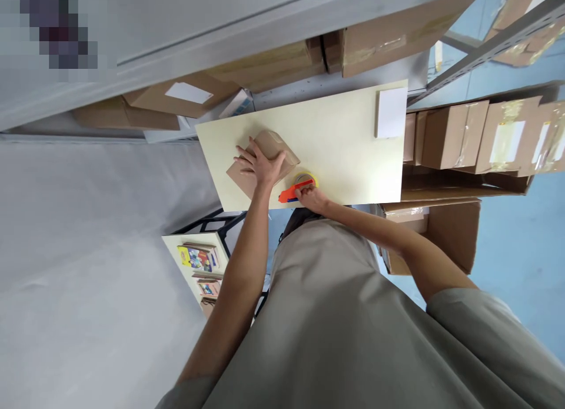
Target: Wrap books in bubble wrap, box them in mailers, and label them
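Observation:
My left hand (pixel 265 165) lies spread on top of a brown cardboard package (pixel 271 143), pressing it against the pale tabletop (pixel 342 129). Close by on the right, my right hand (pixel 311 197) has its fingers wrapped round an orange-red tape dispenser (pixel 289 192) that carries a roll of tape. The dispenser is near the table's front edge, just beside the package's lower right corner. My palm hides part of the package, and the fingers cover part of the dispenser's handle.
A white flat box (pixel 391 113) lies at the table's right end. Behind the table, cardboard boxes (pixel 384 41) fill a grey shelf. More cartons (pixel 459 135) stand at the right. Low on the left, a small table (pixel 198 239) bears books and packets.

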### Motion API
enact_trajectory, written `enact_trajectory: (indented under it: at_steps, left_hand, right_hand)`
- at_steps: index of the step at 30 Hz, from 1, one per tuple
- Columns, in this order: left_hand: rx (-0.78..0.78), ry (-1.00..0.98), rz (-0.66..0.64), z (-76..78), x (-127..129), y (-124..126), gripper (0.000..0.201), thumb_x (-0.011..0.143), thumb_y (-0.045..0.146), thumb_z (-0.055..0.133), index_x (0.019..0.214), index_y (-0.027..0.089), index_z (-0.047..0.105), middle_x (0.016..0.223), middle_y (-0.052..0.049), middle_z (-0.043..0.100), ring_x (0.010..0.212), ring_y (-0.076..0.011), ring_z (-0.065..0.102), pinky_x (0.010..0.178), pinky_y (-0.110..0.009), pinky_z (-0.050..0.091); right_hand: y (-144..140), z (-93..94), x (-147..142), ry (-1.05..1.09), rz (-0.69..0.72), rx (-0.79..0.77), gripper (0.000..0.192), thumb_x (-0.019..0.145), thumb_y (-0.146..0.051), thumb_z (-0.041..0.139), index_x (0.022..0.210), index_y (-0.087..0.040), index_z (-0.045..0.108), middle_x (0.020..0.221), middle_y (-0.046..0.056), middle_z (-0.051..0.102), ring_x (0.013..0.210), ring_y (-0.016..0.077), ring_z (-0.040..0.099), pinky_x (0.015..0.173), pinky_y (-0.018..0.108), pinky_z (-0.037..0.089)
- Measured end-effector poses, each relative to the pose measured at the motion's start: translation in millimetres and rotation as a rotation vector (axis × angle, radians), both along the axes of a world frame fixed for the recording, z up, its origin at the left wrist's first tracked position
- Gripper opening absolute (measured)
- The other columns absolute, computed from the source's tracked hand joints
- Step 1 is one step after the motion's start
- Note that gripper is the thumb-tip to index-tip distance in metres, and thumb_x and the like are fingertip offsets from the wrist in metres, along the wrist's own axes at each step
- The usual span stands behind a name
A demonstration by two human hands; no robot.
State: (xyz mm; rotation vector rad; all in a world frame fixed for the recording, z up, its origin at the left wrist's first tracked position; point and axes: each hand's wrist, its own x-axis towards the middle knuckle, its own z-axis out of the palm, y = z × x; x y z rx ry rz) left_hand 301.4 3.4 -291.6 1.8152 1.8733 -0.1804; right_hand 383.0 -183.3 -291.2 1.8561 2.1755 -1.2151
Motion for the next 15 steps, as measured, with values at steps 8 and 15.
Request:
enact_trajectory:
  at_steps: [8, 15]
  left_hand:
    - [-0.033, 0.118, -0.120, 7.4, 0.3, -8.6, 0.132, 0.086, 0.053, 0.089, 0.190, 0.032, 0.010, 0.198, -0.017, -0.012, 0.178, -0.0573, -0.022, 0.131, -0.095, 0.000]
    - [-0.046, 0.027, -0.278, 6.1, -20.2, -15.4, 0.130, 0.082, 0.039, 0.090, 0.189, 0.024, 0.017, 0.197, -0.020, -0.015, 0.177, -0.0540, -0.026, 0.135, -0.087, -0.011]
  right_hand:
    - [-36.8, -24.9, 112.8, -0.164, -0.207, -0.003, 0.055, 0.117, -0.016, 0.027, 0.164, 0.007, 0.045, 0.134, 0.037, 0.078, 0.121, 0.0400, 0.077, 0.111, 0.053, 0.051]
    - [20.5, -21.8, 97.0, -0.195, -0.066, 0.083, 0.056, 0.112, -0.008, 0.029, 0.163, 0.002, 0.049, 0.131, 0.030, 0.082, 0.116, 0.0356, 0.079, 0.110, 0.047, 0.047]
